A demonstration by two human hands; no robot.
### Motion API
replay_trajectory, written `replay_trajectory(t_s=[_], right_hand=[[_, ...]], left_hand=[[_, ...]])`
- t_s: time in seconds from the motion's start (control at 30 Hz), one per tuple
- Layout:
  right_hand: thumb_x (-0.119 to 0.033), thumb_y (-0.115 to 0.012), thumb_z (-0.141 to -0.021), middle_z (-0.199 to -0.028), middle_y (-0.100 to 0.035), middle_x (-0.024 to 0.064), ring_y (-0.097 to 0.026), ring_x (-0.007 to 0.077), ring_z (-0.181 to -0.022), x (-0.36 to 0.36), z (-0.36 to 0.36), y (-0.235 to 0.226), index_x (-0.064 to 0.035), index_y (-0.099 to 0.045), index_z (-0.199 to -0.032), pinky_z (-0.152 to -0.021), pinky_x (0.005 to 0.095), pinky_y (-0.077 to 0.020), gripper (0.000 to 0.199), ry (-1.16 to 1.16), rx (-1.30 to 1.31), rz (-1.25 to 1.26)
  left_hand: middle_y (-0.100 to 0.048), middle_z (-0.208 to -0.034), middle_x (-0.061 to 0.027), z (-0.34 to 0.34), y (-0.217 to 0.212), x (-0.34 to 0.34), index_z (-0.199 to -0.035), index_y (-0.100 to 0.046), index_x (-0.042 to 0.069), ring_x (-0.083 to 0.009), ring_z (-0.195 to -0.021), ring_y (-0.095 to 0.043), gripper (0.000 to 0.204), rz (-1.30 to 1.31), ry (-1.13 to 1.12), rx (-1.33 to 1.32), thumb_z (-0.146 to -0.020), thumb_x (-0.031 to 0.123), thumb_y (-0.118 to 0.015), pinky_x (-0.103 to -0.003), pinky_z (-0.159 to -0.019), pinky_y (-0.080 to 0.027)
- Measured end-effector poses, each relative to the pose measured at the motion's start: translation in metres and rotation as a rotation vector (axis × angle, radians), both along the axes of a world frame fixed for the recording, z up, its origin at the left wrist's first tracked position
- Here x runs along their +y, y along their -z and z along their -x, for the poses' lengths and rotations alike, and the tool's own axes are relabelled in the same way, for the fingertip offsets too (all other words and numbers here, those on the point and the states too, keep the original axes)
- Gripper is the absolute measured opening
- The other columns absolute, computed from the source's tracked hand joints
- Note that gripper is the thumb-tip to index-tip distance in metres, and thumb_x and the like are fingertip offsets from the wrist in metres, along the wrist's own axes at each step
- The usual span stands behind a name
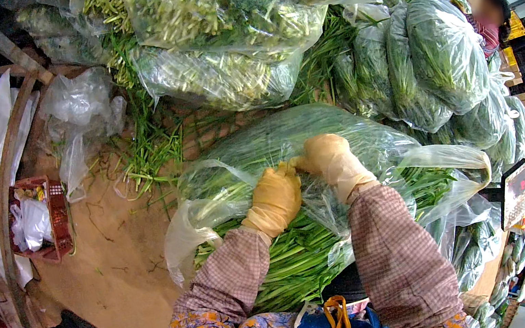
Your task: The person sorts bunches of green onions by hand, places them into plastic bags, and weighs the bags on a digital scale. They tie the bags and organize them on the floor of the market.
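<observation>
A large clear plastic bag [245,142] lies in front of me, packed with long green stalks and leaves. Part of the greens [295,276] shows bare at its near side. My left hand [275,195], in a yellowish rubber glove, is closed on the bag's plastic near its middle. Close beside it, my right hand [329,155], gloved the same way, also pinches the plastic, with the fingertips of the two hands almost touching. A white handle loop [463,158] sticks out at the bag's right, and another [184,236] at its left.
Filled bags of cut stalks [221,39] are piled at the far side, and more bagged greens [442,57] at the right. Loose green stems [149,148] litter the brown floor [112,259]. A red crate [60,219] stands left. A flat display [514,195] is at the right; people work far right.
</observation>
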State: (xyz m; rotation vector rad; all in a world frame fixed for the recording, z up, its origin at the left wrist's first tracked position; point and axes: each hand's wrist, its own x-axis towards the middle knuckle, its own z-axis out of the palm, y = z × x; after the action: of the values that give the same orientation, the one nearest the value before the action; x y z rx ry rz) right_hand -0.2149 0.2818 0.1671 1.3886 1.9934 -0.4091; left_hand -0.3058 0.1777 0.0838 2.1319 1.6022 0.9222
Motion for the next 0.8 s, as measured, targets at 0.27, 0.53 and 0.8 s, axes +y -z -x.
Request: replay_trajectory(t_s=[0.27, 0.53, 0.8], right_hand=[[-0.028, -0.057, -0.078, -0.104, -0.064, 0.0085, -0.061, 0.0239, -0.098, 0.0, 0.02, 0.029, -0.0122, -0.067, -0.098, -0.077, 0.0332, -0.0492, 0.027, -0.163, -0.176, 0.014], [-0.032, -0.05, -0.08, -0.086, -0.065, 0.0164, -0.063, 0.0313, -0.08, 0.017, -0.038, 0.031, -0.0033, -0.066, -0.089, -0.072, 0.0399, -0.0491, 0.034, -0.141, 0.093, -0.086], [-0.072, -0.044, -0.072, -0.077, -0.065, 0.016, -0.062, 0.0293, -0.079, 0.02, -0.008, 0.002, 0.005, -0.064, -0.085, -0.074, 0.0375, -0.0445, 0.08, 0.554, 0.37, 0.168]], left_hand=[[-0.058, -0.093, -0.0203, 0.004, -0.015, -0.003, -0.081, -0.059, 0.0, -0.0335, -0.069, -0.057, 0.016, 0.147, 0.021, -0.006, -0.078, 0.012, -0.049, -0.044, -0.056, -0.047], [-0.059, -0.101, -0.0165, 0.008, -0.022, -0.004, -0.095, -0.058, -0.004, -0.0329, -0.089, -0.056, 0.024, 0.053, 0.1, 0.177, -0.08, 0.011, -0.047, -0.038, -0.071, -0.043], [-0.058, -0.095, -0.0152, 0.004, -0.009, -0.005, -0.088, -0.059, 0.0, -0.0304, -0.087, -0.055, 0.02, 0.124, -0.001, 0.094, -0.074, 0.008, -0.048, -0.039, -0.068, -0.043]])
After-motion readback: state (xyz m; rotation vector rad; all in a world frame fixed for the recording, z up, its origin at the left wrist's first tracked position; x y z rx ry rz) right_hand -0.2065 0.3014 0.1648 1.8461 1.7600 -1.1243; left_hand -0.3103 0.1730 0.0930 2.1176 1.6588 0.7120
